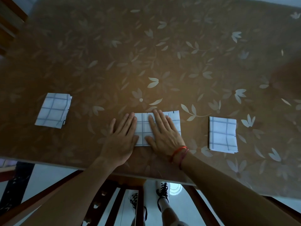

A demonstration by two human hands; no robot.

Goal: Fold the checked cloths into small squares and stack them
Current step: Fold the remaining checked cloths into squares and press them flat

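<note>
Three white cloths with blue checks lie on the brown flowered table [146,54]. The middle cloth [143,126] is folded into a wide rectangle near the front edge. My right hand [164,132] presses flat on it, fingers spread. My left hand [120,137] lies flat at its left edge, fingertips touching the cloth. A folded cloth [53,110] sits to the left and another folded cloth [223,134] to the right, both apart from my hands.
The table's front edge [81,167] runs just below my wrists. A wooden chair frame [114,201] and my feet in laced shoes [162,191] show under it. Another wooden chair [9,25] stands at the far left corner.
</note>
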